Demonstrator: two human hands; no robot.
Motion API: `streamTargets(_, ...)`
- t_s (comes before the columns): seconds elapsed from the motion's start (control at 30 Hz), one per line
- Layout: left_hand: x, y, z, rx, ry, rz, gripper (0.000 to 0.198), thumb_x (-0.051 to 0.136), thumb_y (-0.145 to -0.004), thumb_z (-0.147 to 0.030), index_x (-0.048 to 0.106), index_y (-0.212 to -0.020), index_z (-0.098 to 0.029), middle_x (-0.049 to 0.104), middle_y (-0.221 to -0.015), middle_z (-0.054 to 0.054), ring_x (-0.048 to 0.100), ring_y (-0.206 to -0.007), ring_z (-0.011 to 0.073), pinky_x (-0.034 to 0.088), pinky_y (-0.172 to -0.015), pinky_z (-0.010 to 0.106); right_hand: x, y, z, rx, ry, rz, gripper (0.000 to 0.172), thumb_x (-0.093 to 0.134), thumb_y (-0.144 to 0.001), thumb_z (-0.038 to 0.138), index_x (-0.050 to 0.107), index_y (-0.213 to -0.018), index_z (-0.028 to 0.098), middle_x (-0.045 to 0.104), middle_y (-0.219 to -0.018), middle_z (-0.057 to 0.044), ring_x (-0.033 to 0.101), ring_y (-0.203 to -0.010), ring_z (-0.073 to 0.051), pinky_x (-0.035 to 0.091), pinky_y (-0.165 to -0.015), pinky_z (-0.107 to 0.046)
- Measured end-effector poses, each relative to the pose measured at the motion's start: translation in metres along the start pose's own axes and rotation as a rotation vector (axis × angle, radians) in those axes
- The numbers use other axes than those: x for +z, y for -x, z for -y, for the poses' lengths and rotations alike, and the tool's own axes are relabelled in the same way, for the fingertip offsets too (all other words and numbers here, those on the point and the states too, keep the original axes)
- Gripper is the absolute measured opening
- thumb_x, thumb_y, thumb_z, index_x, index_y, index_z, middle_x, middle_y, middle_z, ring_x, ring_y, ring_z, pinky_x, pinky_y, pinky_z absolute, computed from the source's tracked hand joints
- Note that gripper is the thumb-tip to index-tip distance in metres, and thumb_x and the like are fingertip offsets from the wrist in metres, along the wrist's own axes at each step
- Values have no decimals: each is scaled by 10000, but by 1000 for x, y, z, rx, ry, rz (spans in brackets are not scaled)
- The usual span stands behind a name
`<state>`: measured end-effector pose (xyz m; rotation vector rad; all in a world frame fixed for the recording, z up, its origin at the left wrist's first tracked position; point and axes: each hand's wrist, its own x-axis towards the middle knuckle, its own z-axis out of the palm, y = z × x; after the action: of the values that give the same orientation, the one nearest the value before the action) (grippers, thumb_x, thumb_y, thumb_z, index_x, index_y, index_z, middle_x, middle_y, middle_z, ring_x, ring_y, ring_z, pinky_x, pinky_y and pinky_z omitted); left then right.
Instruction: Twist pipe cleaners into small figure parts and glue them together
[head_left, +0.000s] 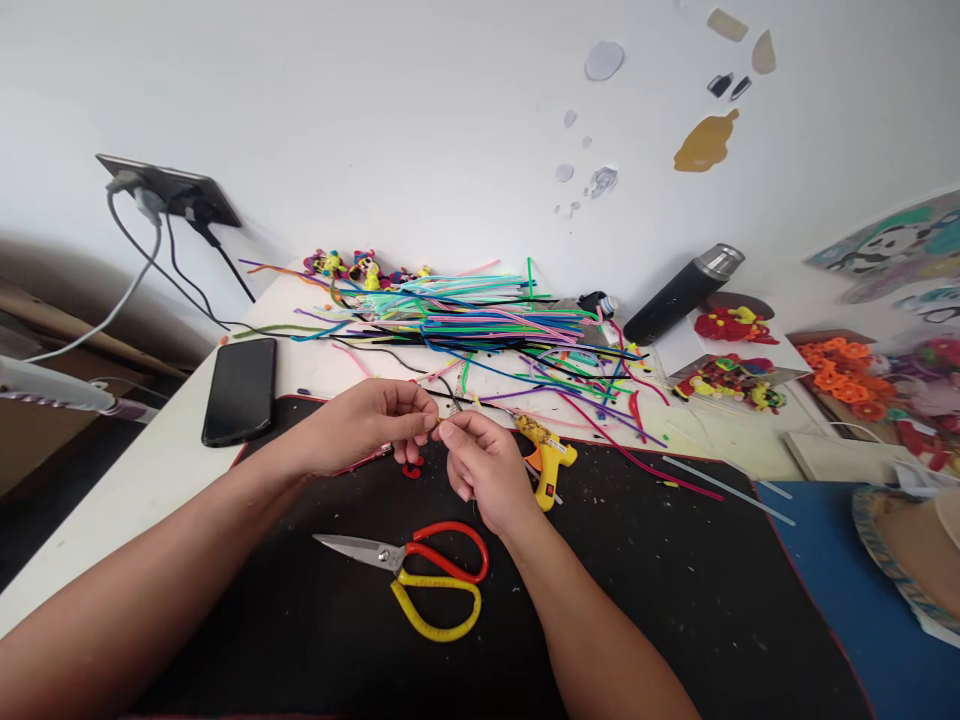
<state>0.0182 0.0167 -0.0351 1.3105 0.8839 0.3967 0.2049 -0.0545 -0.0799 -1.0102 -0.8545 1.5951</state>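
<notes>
My left hand (382,420) and my right hand (484,460) meet above the far part of the black mat (300,610). Both have thumb and fingers pinched together at one spot, where a tiny yellowish bit shows. It is too small to name, and the fingers cover most of it. Just below the left fingertips lies a small red curled piece (412,468). Beside my right hand a yellow glue gun (551,465) rests on the mat. Nearer to me lie scissors (382,553) with one red and one yellow handle, blades pointing left.
Many coloured pipe cleaners (480,320) are heaped along the wall. A black phone (240,390) lies at left. At right are a black thermos (682,295), small figures (731,380) and clear glue sticks (727,490). Cables (169,260) hang from a wall socket at left.
</notes>
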Motion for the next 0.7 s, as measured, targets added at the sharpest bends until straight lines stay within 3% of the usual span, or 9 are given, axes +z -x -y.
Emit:
streamTargets(0.33,-1,-4,5,-11,79,3,389,900,-807,-509,744,-887,-162,737,-750,19,693,-609,144,584,-602,244,0,0,-1,-10,-60,-7,363,841,-861,526,695,-834,195,381,-442,138,333,-338,-57,232,-358,-193)
streamTargets(0.57,-5,0,0,18,-98,-13,294,866,-844,-450,789,-905,-173,763,-755,10,706,-658,143,595,-647,235,-1,-1,-4,-20,-23,-24,350,833,-873,518,700,-856,195,413,-447,134,342,-332,-56,238,-353,-191)
streamTargets(0.7,2,3,-1,114,-200,-77,265,790,-896,-441,776,-932,-180,762,-761,3,704,-672,147,592,-654,235,-2,-2,-4,-25,-34,-30,340,826,-878,507,699,-844,193,403,-440,135,343,-324,-57,232,-351,-194)
